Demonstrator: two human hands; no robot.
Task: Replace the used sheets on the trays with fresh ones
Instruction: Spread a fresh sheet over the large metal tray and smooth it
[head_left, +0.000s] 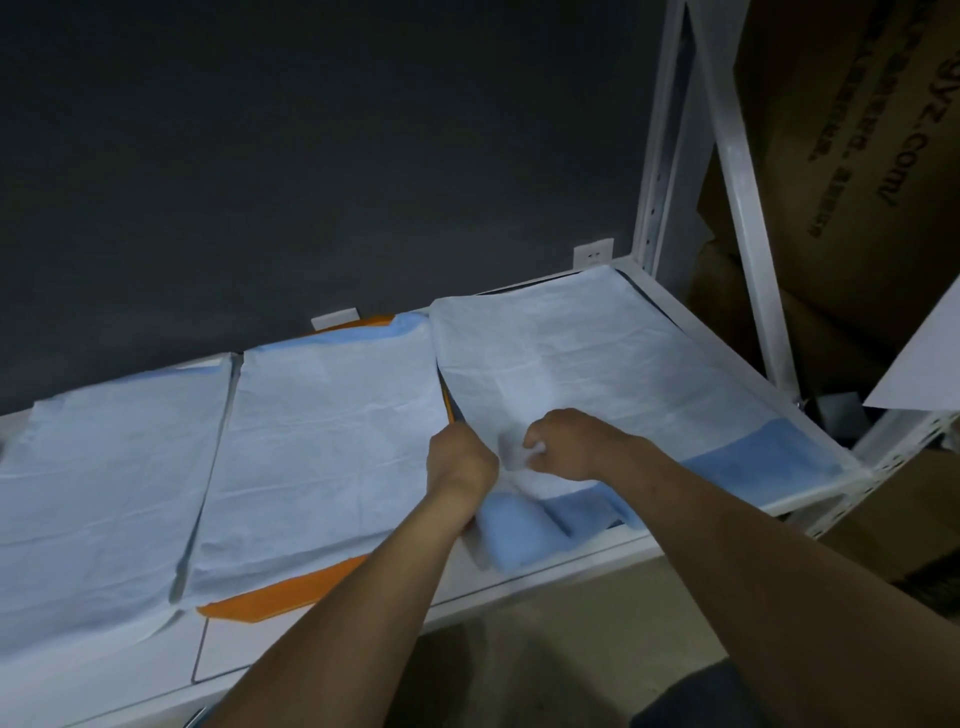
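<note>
Three pale blue-white sheets lie side by side on a white shelf. The right sheet (582, 353) covers the right tray, and its blue underside is folded up along the near edge (524, 535). My left hand (460, 460) is closed at that sheet's left edge, by the gap to the middle sheet (332, 431). My right hand (569, 444) pinches a bunched fold of the right sheet just beside it. An orange tray (280, 592) pokes out under the middle sheet. The left sheet (104, 478) lies flat.
The white metal rack's upright (737, 171) and shelf rim (571, 566) border the right side. Brown cardboard boxes (841, 130) stand to the right of the rack. A dark wall rises behind the shelf. A white board corner (919, 358) juts in at right.
</note>
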